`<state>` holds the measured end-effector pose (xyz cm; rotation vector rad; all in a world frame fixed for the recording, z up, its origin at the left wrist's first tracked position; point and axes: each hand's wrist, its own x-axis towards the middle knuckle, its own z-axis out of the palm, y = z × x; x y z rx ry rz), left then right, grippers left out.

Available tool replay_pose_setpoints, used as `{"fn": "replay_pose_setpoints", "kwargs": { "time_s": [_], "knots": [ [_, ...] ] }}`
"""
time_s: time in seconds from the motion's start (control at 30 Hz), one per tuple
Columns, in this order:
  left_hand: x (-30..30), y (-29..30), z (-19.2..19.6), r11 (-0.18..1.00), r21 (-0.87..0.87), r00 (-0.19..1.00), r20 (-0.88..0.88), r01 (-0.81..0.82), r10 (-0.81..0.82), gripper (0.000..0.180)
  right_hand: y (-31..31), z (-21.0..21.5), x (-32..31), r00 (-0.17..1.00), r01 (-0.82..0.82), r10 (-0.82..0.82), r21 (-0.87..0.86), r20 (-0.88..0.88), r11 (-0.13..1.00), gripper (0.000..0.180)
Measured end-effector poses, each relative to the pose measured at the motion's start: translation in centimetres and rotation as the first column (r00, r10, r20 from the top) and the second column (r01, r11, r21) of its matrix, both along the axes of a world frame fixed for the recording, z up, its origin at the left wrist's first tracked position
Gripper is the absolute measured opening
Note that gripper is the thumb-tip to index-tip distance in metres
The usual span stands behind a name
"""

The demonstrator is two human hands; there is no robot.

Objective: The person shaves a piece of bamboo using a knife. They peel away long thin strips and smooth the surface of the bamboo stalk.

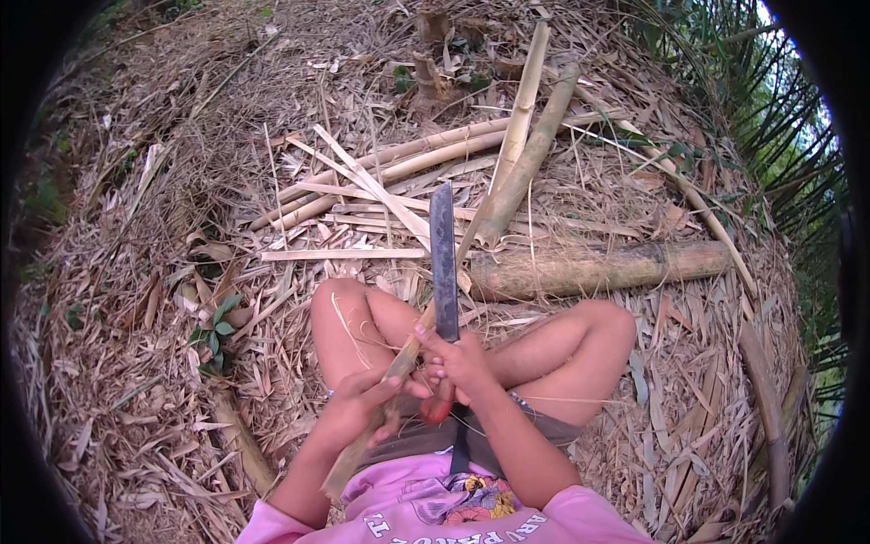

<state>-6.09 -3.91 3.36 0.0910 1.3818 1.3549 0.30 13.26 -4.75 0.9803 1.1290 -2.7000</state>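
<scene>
Down at six o'clock, our left hand (358, 403) clamps the bamboo strip (399, 363); our right hand (462, 363) fists the machete (443, 263). We'd keep strokes shallow, pointing twelve o'clock, fingers behind the edge.

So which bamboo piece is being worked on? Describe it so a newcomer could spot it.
Start at the thick log lying crosswise beyond the knees. Nearer, over the lap, the left hand holds a thin bamboo strip. Unlike the loose strips around, it lies against the long dark knife held by the right hand.
</scene>
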Motion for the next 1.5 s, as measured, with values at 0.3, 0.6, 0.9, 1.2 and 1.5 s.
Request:
{"fn": "replay_pose_setpoints", "kwargs": {
  "time_s": [0.3,0.6,0.9,1.2,1.5],
  "knots": [
    [0.6,-3.3,1.1,0.624,0.531,0.581,-0.273,-0.573,0.767,0.087,-2.3,1.8,-2.3,0.976,0.188,-0.214,-0.334,-0.041,0.924,0.022],
    [0.0,1.7,2.2,0.213,0.959,0.163,-0.184,-0.185,0.969,0.058,-3.8,1.2,-4.7,0.969,0.215,-0.243,-0.348,-0.040,0.913,0.031],
    [-3.0,3.3,3.7,0.009,0.859,-0.233,-0.149,-0.512,0.961,0.049,-5.2,0.6,1.2,0.948,0.143,0.093,0.670,-0.303,0.728,0.055],
    [-2.1,3.7,3.5,0.011,0.843,-0.253,-0.174,-0.538,0.952,0.048,-4.8,2.0,1.0,0.944,0.133,0.176,0.809,-0.280,0.572,0.039],
    [-2.1,3.4,2.6,0.071,0.850,-0.138,-0.167,-0.522,0.976,0.047,-4.8,1.5,0.7,0.937,0.247,0.118,0.864,-0.328,0.439,0.045]
  ]
}}
